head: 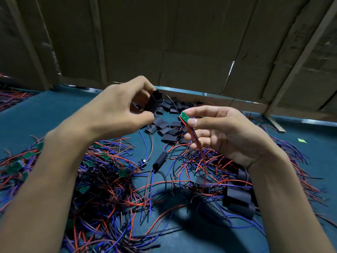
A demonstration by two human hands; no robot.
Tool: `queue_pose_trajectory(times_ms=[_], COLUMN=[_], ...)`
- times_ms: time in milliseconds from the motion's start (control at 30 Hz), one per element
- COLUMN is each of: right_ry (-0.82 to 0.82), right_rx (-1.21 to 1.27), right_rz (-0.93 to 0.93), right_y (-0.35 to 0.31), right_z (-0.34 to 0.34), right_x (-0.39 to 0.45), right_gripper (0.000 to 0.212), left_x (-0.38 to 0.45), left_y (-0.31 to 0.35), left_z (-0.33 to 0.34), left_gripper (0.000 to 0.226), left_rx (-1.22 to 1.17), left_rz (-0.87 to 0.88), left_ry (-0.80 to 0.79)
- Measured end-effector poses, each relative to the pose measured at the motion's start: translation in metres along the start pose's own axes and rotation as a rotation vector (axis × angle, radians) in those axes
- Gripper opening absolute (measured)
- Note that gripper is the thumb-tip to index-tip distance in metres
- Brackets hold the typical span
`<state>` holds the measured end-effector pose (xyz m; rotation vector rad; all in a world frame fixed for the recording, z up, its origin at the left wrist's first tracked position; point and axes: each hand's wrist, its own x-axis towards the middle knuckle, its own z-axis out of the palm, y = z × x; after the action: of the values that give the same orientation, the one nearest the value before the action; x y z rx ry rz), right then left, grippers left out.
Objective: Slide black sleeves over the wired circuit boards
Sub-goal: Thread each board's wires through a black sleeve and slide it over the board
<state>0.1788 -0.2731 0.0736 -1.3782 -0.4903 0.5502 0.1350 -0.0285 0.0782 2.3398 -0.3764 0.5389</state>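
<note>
1. Nearest, on the desk [45, 106], lie tangled wired boards [102, 179] and a few already sleeved ones [238, 199].
2. Above them the right hand [226, 136] pinches a small green circuit board [184, 117] between thumb and forefinger, its red and blue wires hanging down through the palm.
3. A black lead [172, 103] runs from the board up and left into the black sleeve [152, 104], so the sleeve lies left of and slightly beyond the board, apart from it.
4. The left hand [116, 114] grips that sleeve with curled fingers; its long axis stands nearly upright, tilted, not yet in line with the board.
5. Farthest, loose spare sleeves [169, 125] are heaped on the desk.
</note>
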Motion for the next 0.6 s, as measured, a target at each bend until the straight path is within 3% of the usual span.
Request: queue_pose_trajectory(times_ms=[133,400,533,600], right_ry=[0.01,0.08,0.1,0.168], right_rx=[-0.012,-0.087,-0.366,-0.511], right_rz=[0.015,-0.073,-0.211,-0.284], right_y=[0.001,0.006,0.009,0.01], right_z=[0.001,-0.003,-0.003,-0.002], right_x=[0.002,0.004,0.003,0.003], right_gripper=[0.029,0.02,0.01,0.015], left_x=[0.003,0.006,0.008,0.008], left_y=[0.003,0.003,0.0,0.0], left_z=[0.009,0.009,0.007,0.008], left_gripper=[0.011,0.03,0.031,0.031], left_rx=[-0.133,-0.103,-0.176,-0.175], left_rz=[-0.016,0.027,-0.009,-0.023], left_ry=[0.075,0.172,0.163,0.154])
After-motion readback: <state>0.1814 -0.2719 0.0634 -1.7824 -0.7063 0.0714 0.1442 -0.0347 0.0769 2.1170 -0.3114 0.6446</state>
